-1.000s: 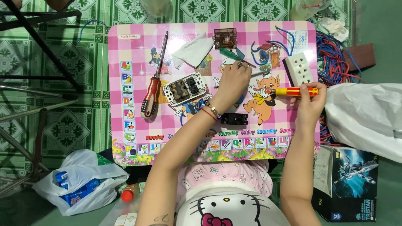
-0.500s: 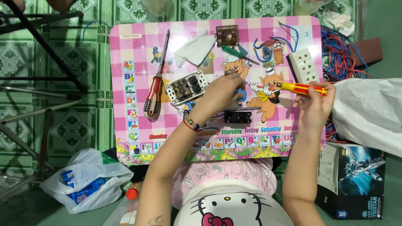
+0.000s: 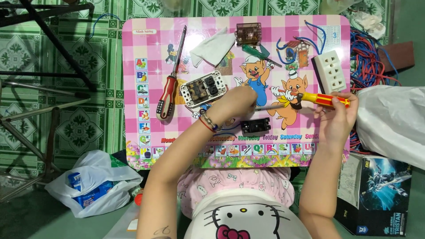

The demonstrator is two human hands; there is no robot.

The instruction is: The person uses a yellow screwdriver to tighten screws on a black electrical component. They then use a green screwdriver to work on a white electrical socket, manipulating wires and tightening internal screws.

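The right hand [image 3: 337, 118] keeps a clenched grip on a screwdriver with a yellow and red plastic handle [image 3: 325, 99], fingers wrapped over the handle, the metal shaft running leftward to the left hand [image 3: 237, 102]. The left hand is closed over something small where the shaft tip ends; what it pinches is hidden under the fingers, so its grip cannot be told beyond that. Just below that grip lies a small black rectangular switch block [image 3: 255, 125] on the pink checked cartoon-printed desk [image 3: 146, 48]. Just left of the left grip sits a white-framed switch plate with dark inserts [image 3: 203, 88], and further left a long screwdriver with a red and black handle [image 3: 170, 84]. Above the right grip stands a white plastic multi-hole socket [image 3: 331, 71], tilted. Farther up from both grips lie a folded white cloth [image 3: 212, 48], a brown translucent box-shaped part [image 3: 248, 33] and loose blue wire [image 3: 310, 37]. Beyond the desk's right edge, a tangle of red and blue wires [image 3: 372, 57] lies on the green tiled floor [image 3: 53, 57].
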